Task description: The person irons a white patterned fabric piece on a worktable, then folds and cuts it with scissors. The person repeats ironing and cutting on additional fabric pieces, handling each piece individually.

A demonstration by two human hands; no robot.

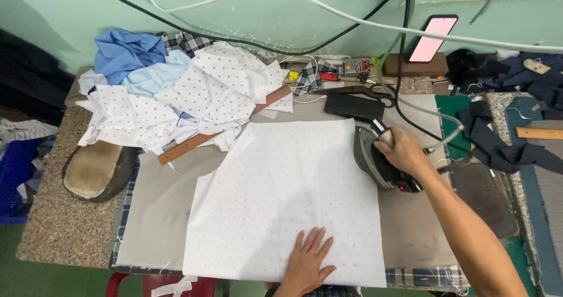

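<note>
A white dotted fabric piece (pixel 281 191) lies flat on the grey ironing pad (pixel 158 209). My left hand (pixel 309 260) rests flat on the fabric's near edge, fingers spread. My right hand (pixel 402 151) grips the handle of a dark steam iron (pixel 375 156), which sits at the fabric's right edge, partly on the pad.
A heap of white dotted, blue and plaid cloth (pixel 176 92) lies at the back left over a wooden ruler (pixel 217 134). A brown pressing pad (pixel 97 169) sits left. Scissors (pixel 366 92), a black case (pixel 353 106) and a phone (pixel 433 38) stand behind; dark cloth (pixel 504 150) lies right. Cables hang overhead.
</note>
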